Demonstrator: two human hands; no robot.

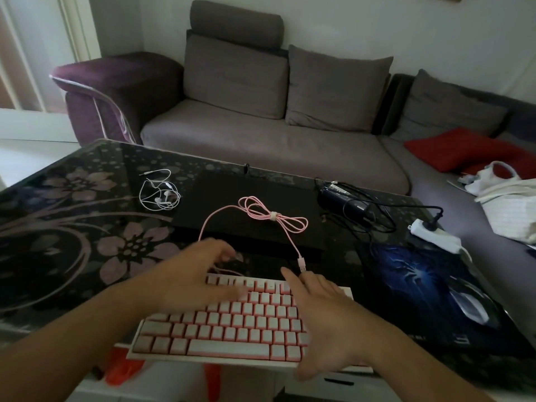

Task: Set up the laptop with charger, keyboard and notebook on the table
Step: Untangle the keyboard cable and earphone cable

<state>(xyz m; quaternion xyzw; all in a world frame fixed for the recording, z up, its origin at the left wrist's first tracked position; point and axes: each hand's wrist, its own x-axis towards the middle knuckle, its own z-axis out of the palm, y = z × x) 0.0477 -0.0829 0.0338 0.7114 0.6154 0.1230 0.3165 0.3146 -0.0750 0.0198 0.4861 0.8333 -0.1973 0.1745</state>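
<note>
Both forearms reach forward over the pink-and-white mechanical keyboard [232, 320] at the near edge of the dark floral glass table [72, 227]. The left hand [194, 271] hovers over its far-left corner, fingers spread and loose; the right hand [322, 311] lies relaxed over its right end, its fingers by the pink cable's plug [301, 264], behind which sits the closed black laptop [249, 204]

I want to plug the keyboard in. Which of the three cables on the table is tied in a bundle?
The pink braided cable lying on the closed black laptop, cinched with a white tie. The white earphones and black charger lead lie loose.
</note>
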